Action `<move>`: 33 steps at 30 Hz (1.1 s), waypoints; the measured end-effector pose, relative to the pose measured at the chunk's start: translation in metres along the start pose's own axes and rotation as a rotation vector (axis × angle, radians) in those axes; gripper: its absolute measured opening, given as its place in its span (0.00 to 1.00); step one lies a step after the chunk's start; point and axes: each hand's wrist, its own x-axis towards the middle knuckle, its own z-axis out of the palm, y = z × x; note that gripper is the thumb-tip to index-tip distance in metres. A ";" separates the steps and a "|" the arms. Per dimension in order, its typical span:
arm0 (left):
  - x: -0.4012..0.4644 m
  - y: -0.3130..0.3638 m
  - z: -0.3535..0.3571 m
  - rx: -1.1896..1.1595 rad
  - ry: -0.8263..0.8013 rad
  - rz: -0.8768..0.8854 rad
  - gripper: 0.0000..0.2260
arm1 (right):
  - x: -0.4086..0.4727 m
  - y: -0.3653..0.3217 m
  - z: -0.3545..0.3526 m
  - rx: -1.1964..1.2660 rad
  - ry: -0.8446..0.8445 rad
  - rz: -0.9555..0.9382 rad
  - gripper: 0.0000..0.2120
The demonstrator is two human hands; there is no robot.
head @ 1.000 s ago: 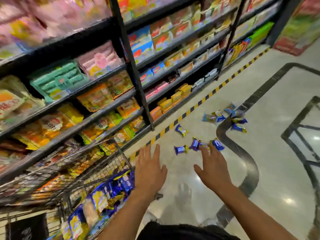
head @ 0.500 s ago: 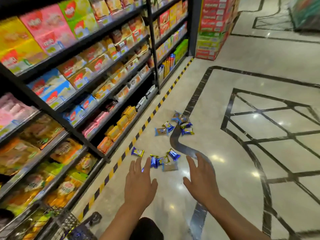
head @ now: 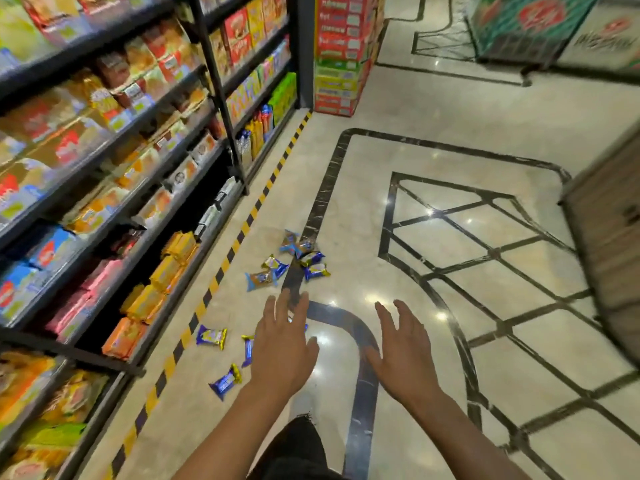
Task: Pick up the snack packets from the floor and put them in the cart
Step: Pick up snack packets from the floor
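Left hand (head: pixel 282 355) and right hand (head: pixel 403 355) hovered, fingers straight and slightly apart, holding nothing; snack packets (head: pixel 289 263) lay at 12 o'clock.

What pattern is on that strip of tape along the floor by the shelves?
Yellow and black diagonal stripes on the floor tape strip, clearest in the head view.

no label or print is sharp enough to read.
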 end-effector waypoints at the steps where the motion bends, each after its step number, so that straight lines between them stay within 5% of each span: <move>1: 0.013 -0.001 -0.002 -0.016 0.002 0.014 0.36 | 0.010 0.000 -0.001 0.004 0.002 0.017 0.36; 15: 0.173 0.017 -0.017 0.043 -0.058 0.232 0.36 | 0.144 0.000 -0.024 -0.097 0.087 0.169 0.41; 33: 0.361 0.150 0.006 0.109 -0.097 0.039 0.35 | 0.366 0.147 -0.045 -0.012 -0.037 0.038 0.38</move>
